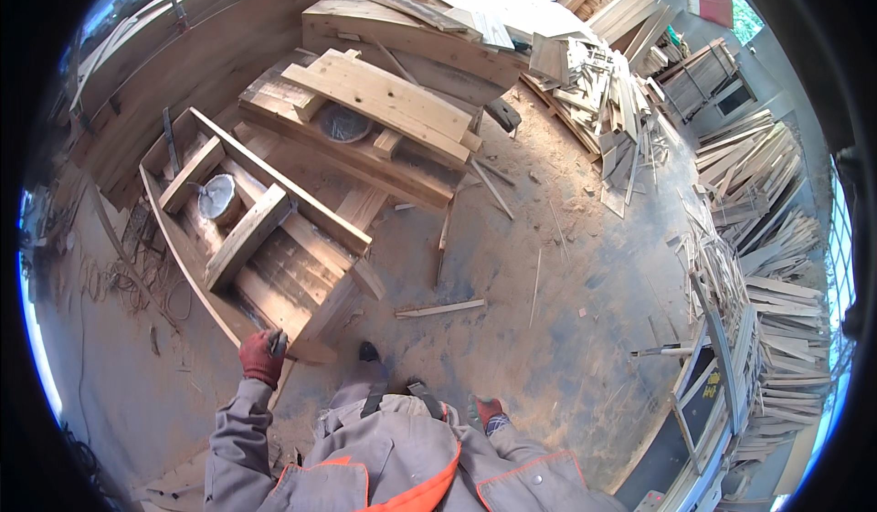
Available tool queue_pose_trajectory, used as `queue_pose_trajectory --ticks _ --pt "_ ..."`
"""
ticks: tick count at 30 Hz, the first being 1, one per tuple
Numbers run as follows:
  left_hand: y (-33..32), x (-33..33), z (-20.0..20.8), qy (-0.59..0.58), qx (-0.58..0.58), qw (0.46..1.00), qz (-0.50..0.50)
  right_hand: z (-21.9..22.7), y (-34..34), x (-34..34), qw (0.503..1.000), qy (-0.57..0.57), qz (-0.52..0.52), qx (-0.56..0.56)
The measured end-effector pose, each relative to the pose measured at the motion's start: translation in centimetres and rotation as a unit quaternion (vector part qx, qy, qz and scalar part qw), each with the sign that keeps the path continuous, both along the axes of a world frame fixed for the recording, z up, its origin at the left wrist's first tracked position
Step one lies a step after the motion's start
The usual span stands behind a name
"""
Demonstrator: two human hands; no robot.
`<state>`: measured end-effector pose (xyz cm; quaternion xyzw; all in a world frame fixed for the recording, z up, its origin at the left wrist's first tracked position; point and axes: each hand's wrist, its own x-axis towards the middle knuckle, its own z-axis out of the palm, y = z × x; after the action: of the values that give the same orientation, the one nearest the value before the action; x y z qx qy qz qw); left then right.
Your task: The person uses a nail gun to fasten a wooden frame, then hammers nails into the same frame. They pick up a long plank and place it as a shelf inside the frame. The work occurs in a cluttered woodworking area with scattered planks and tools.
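My left hand (262, 358), in a red work glove, is at the near corner of a boat-shaped wooden frame (216, 295) with crosspieces. Its fingers are closed; a small dark tip shows at them, too small to name. Inside the frame, between two crosspieces, sits a round tub (218, 199) with a pale, whitish inside. My right hand (489, 410), also in a red glove, hangs low beside my body, away from the frame. Its fingers are too small and partly turned away to read.
Beyond the frame stands a stack of thick planks (384, 101) with a dark round tub (344, 124) between them. Loose strips (440, 309) lie on the dusty floor. Scrap piles (603, 83) fill the far right, and stacked slats (781, 329) line the right side near a metal rack (722, 357).
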<state>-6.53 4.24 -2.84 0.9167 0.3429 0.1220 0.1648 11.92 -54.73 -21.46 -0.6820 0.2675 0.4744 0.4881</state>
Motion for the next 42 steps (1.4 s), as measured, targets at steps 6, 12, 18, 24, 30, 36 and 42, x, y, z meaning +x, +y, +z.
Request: queue_pose_trajectory --ticks 6,12,18,24,30,36,42 --pt "0.4 -0.1 -0.1 0.022 -0.003 1.000 0.000 0.6 8.3 9.1 0.989 -0.132 0.064 -0.023" --pt "0.5 0.1 0.4 0.038 -0.019 0.999 0.004 1.4 15.2 13.0 0.959 -0.191 0.200 -0.058" --pt "0.4 0.3 0.7 0.072 -0.011 0.997 0.020 1.3 17.8 17.4 0.978 -0.095 0.187 -0.006" --pt "0.4 0.7 0.0 0.134 0.001 0.991 0.018 3.9 24.3 27.9 0.929 -0.301 0.214 0.033" --pt "-2.8 4.4 -0.8 0.157 -0.061 0.970 0.175 12.8 35.1 40.4 0.771 -0.537 0.327 -0.101" --pt "-11.9 5.8 -4.0 0.106 -0.151 0.949 0.256 18.2 44.5 48.9 0.606 -0.637 0.449 -0.161" --pt "-24.3 1.1 -4.3 0.259 -0.305 0.838 0.372 14.9 50.7 55.3 0.470 -0.642 0.555 -0.242"
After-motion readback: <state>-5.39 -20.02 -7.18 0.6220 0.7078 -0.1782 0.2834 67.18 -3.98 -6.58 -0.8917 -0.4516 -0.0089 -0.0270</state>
